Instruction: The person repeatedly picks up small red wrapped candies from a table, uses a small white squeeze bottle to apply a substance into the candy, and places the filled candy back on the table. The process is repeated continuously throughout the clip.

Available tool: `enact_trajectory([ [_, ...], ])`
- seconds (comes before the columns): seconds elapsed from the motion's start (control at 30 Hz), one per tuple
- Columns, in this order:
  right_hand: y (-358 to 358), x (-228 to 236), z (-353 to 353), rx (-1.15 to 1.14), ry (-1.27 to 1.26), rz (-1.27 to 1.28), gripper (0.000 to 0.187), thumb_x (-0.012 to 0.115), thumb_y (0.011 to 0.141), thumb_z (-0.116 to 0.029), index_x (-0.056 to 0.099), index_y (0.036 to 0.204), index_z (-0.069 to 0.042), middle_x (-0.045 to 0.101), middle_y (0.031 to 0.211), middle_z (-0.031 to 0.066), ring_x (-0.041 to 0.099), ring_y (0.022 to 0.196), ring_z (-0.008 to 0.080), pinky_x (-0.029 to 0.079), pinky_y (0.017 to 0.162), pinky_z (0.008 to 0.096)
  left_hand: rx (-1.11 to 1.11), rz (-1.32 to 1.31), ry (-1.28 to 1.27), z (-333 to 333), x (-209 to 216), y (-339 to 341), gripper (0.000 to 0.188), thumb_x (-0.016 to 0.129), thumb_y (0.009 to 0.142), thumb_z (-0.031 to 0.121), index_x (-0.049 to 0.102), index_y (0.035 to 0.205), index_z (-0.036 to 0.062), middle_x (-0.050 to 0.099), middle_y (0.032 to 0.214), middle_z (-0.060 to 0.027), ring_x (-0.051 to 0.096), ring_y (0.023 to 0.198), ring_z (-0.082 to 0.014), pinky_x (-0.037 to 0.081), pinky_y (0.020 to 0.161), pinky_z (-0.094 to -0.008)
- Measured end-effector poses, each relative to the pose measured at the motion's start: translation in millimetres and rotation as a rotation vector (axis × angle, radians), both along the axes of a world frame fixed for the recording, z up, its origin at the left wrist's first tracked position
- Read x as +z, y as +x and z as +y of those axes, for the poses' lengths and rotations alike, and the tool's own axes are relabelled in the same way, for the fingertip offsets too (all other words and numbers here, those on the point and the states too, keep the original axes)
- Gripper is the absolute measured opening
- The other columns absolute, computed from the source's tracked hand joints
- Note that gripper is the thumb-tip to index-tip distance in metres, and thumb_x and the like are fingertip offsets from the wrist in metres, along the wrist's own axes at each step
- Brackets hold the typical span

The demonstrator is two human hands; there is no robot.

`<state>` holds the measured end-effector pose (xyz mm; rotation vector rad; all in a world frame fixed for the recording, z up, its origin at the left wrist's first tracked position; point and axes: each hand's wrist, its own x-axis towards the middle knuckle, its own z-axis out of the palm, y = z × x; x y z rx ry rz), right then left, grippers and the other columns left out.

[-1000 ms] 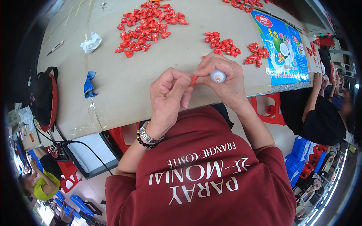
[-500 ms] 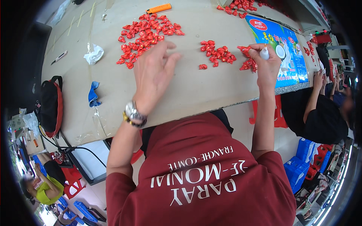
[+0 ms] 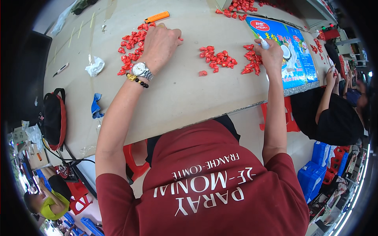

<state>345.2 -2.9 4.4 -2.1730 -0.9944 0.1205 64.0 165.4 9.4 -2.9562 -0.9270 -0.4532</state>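
My left hand [image 3: 160,44] lies over a large pile of small red pieces [image 3: 130,46]. Its fingers are bent, and their tips are partly hidden; a bit of red shows beside them. My right hand [image 3: 272,55] is closed around a slim white tube [image 3: 264,42] with a pointed tip, angled up and to the left. Just left of that hand is a small cluster of red pieces [image 3: 252,61]. Between the hands lies another group of red pieces [image 3: 218,58], with a single red piece [image 3: 202,73] apart from it.
An orange lighter-like object [image 3: 156,17] lies beyond the left pile. To the left are crumpled white tissue [image 3: 95,67], a knife [image 3: 60,69] and a blue scrap [image 3: 96,105]. A blue printed sheet [image 3: 299,74] covers the right side. Another person's hand [image 3: 331,75] works farther right.
My left hand has moved away from me, onto the large pile, and its fingers have bent. The right hand has drawn slightly back from the small cluster. The whole view has shifted a little.
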Motion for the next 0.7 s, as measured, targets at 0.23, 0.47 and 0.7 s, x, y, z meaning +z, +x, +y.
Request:
enact_trajectory([
  [0.23,-35,30,-16,0.109,0.242,0.393,0.036,0.067,0.076,-0.004,0.06,0.111,-0.002,0.06,0.09,0.0043,0.058,0.077,0.0117,0.047,0.071,0.0266,0.075,-0.825,-0.839,-36,22,-20,0.017,0.06,0.09,0.021,0.06,0.095,0.0044,0.061,0.069,-0.0017,0.049,0.055,-0.0102,0.037,0.05,-0.0254],
  [0.47,-98,38,-30,0.362,0.294,0.585,0.032,0.061,0.082,-0.002,0.048,0.111,-0.004,0.054,0.098,0.0045,0.055,0.083,0.0099,0.046,0.068,0.0253,0.109,-1.363,-1.747,-115,33,-49,0.014,0.054,0.094,0.016,0.056,0.102,0.0045,0.055,0.068,0.0016,0.035,0.048,-0.0038,0.029,0.046,-0.02],
  [0.7,-141,34,-35,0.541,0.283,0.358,0.027,0.061,0.078,0.0,0.058,0.105,-0.002,0.049,0.103,0.0079,0.054,0.094,0.0172,0.048,0.073,0.028,0.117,-1.503,-2.042,-139,20,-64,0.019,0.051,0.095,0.018,0.052,0.108,0.0041,0.06,0.076,-0.0024,0.037,0.049,-0.0055,0.03,0.045,-0.02],
])
